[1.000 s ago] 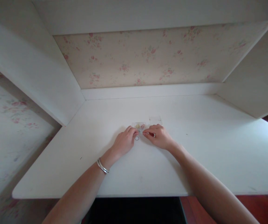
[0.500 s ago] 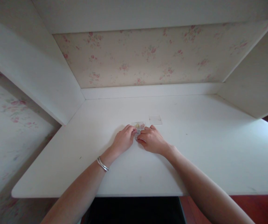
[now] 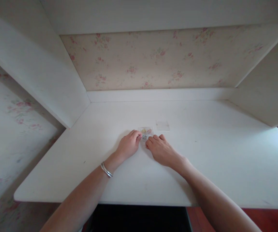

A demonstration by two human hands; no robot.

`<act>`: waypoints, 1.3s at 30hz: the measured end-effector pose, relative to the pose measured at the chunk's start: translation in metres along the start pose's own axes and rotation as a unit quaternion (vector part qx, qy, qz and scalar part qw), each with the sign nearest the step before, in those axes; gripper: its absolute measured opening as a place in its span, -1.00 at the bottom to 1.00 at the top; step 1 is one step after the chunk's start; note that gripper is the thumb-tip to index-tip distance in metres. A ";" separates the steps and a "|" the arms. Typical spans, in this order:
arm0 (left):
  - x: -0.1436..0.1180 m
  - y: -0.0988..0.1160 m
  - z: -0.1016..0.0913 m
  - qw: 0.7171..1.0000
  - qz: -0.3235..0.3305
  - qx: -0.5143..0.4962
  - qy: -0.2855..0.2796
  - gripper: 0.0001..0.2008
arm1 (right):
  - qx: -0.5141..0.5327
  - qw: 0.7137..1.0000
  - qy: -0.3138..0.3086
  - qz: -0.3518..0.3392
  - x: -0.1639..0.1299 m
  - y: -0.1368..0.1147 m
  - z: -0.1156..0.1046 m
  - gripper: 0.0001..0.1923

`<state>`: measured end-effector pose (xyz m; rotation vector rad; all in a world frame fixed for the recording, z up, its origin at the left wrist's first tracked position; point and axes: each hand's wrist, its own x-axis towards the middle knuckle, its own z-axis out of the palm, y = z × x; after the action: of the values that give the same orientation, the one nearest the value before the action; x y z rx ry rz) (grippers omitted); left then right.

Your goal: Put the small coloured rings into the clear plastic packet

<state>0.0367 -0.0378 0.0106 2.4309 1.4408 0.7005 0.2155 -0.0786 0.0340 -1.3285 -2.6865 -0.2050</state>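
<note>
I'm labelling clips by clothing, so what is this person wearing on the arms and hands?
Both forearms are bare, with no sleeves in view and no gloves. The left wrist carries a thin silver bangle. The left hand and right hand show no ring that I can make out; the fingers are too small to be sure.

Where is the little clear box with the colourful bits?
The small clear box sits mid-desk in the head view, just beyond the fingertips of the left hand and right hand, left of the flat clear lid.
</note>
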 end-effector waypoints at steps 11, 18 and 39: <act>-0.003 0.003 -0.004 1.000 -0.013 0.000 0.003 -0.80 | 0.031 0.996 0.058 0.053 0.023 0.018 0.003 -0.79; -0.003 0.001 -0.010 0.999 -0.019 -0.004 0.029 -0.81 | 0.082 0.990 0.087 0.079 0.027 0.032 0.005 -0.77; 0.010 0.061 0.026 0.992 0.087 0.020 -0.087 -0.68 | 0.264 0.940 0.078 0.204 -0.028 0.082 0.011 -0.76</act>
<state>0.1002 -0.0583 0.0170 2.5989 1.1999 0.4834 0.2969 -0.0489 0.0229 -1.5492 -2.0564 0.4088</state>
